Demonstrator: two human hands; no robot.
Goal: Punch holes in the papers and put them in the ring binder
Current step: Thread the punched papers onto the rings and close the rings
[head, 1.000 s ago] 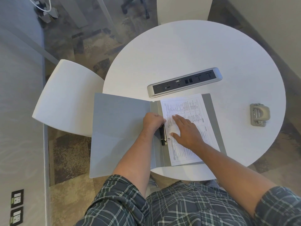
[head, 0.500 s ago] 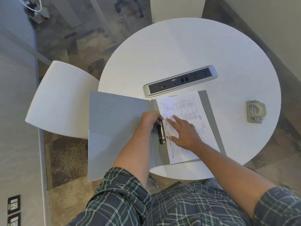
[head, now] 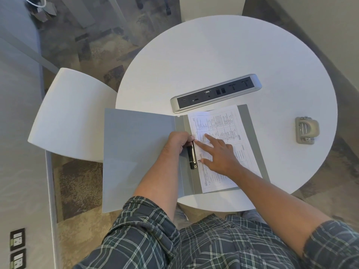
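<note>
A grey ring binder (head: 136, 156) lies open at the near edge of the round white table (head: 223, 55), its left cover hanging past the rim. Printed papers (head: 219, 125) rest on its right half beside the black ring mechanism (head: 192, 157). My left hand (head: 177, 141) is closed on the upper end of that mechanism. My right hand (head: 217, 154) lies flat on the papers with fingers spread, index tip and thumb next to the rings. A grey hole punch (head: 306, 130) sits apart at the table's right side.
A silver power and data socket strip (head: 215, 93) sits just behind the binder. One white chair (head: 71, 115) stands at the left, under the binder's cover, and another white chair (head: 211, 5) at the far side. Carpet surrounds the table.
My right hand has slid slightly toward the rings, its fingers spreading so the index tip and thumb reach them. My left hand stays on the mechanism's upper end.
</note>
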